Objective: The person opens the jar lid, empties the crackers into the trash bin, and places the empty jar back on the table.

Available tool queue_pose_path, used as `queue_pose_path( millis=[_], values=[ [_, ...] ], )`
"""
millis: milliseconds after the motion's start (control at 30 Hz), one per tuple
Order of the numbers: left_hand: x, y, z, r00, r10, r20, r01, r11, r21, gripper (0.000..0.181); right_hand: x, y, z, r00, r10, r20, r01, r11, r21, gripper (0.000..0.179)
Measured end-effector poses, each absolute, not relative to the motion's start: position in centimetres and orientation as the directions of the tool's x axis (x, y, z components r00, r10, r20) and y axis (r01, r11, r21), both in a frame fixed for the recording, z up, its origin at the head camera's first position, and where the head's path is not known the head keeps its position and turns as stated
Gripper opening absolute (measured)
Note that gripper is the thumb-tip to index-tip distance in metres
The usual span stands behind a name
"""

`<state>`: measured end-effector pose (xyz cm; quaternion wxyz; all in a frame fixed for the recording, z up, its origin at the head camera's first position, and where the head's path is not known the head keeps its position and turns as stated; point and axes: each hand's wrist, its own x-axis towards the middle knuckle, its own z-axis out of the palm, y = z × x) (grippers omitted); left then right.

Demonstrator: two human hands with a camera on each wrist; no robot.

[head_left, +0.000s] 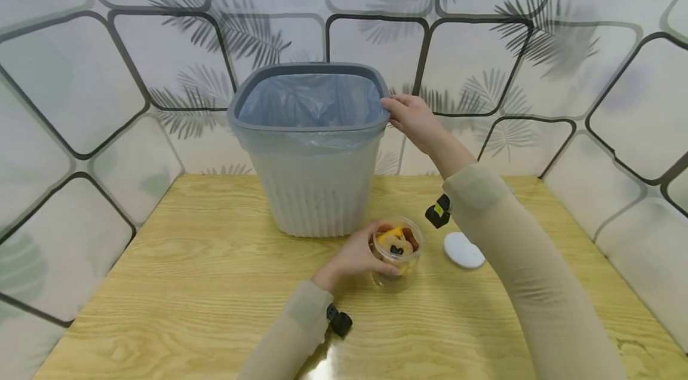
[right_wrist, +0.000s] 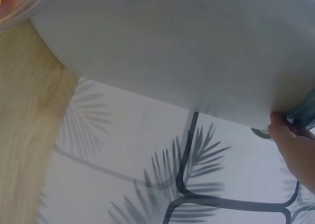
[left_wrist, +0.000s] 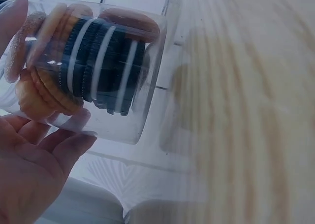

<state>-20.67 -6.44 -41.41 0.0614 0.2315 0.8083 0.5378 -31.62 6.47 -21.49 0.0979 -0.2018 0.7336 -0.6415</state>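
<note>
My left hand (head_left: 355, 256) grips a clear jar (head_left: 407, 263) standing open-topped on the table, thumb on the near side and fingers round the far side. Inside are cookies (left_wrist: 106, 61): dark sandwich cookies with white filling, and orange-brown ones. Behind the jar stands a whitish ribbed trash can (head_left: 317, 195) with a grey rim and a translucent bluish bag (head_left: 314, 99) lining it. At the rim's right corner my right hand (head_left: 416, 120) pinches the edge, thumb towards me; the other fingertips are partly hidden.
A round white lid (head_left: 463, 250) lies on the wooden table (head_left: 204, 260), right of the jar and partly behind my right forearm. Patterned fabric walls (head_left: 478, 63) rise behind the trash can and along both sides.
</note>
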Motion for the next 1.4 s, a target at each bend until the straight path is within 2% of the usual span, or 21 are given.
queue_pose_path(
  millis=[433, 667, 1000, 1400],
  values=[
    [-20.2, -7.6, -40.4, -0.891, 0.418, 0.176, 0.344, 0.369, 0.863, 0.083, -31.9, 6.4, -21.5, -0.907, -0.409, 0.101, -0.156, 0.103, -0.982, 0.049],
    [-19.7, -8.9, -39.6, -0.903, 0.398, 0.16, 0.324, 0.389, 0.862, 0.084, -31.9, 6.5, -21.6, -0.904, -0.414, 0.107, -0.16, 0.096, -0.982, 0.047],
    [-19.1, -11.4, -39.5, -0.905, 0.361, 0.223, 0.369, 0.411, 0.833, 0.084, -31.8, 6.6, -21.6, -0.897, -0.423, 0.124, -0.176, 0.088, -0.98, 0.047],
    [-17.5, -14.4, -38.2, -0.906, 0.341, 0.25, 0.368, 0.344, 0.864, 0.082, -31.8, 6.4, -21.6, -0.902, -0.414, 0.122, -0.171, 0.084, -0.982, 0.045]
  ],
)
